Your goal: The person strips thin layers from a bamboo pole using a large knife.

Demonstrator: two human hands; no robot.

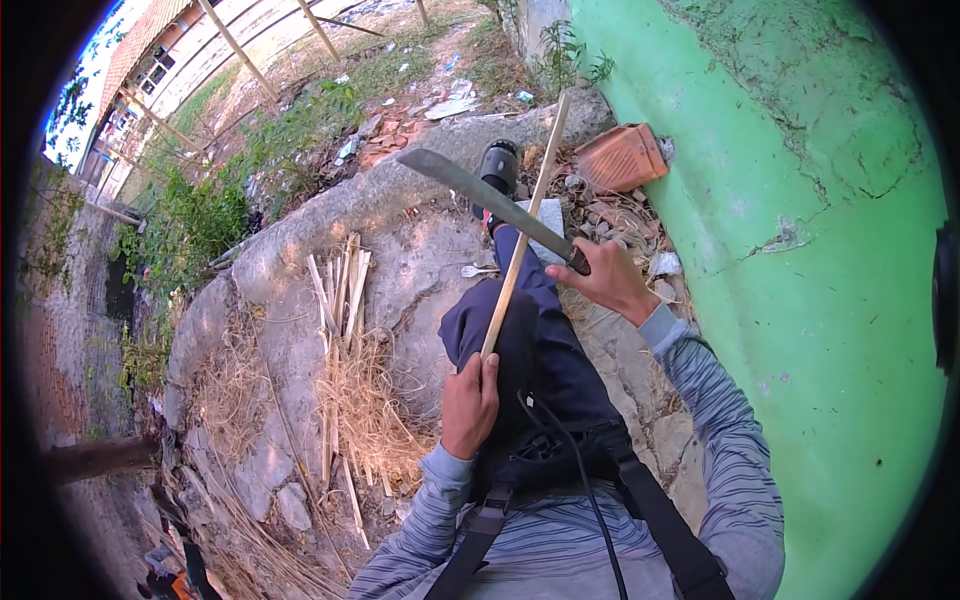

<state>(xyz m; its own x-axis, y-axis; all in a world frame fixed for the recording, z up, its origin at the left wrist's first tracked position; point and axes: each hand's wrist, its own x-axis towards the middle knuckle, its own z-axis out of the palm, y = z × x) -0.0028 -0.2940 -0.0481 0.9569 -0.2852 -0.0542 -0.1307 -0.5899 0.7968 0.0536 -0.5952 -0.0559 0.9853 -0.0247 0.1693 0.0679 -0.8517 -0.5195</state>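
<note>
My left hand [469, 408] is closed around the near end of a long, pale strip of split bamboo [527, 225], which slants up and away over my leg. My right hand [606, 279] grips the dark handle of a machete [478, 190]. Its long grey blade points to the far left and crosses the bamboo strip, close to or against it; I cannot tell if they touch. Beneath the crossing lies a pale block [545, 228] beside my lower leg. The strip's far end rises past my sandalled foot [499, 165].
Split strips [347, 290] and a heap of curly shavings [365, 405] lie on the cracked concrete to my left. A green wall [800, 330] stands close on my right, with an orange roof tile [621, 158] at its foot. A low concrete kerb [330, 215] curves ahead.
</note>
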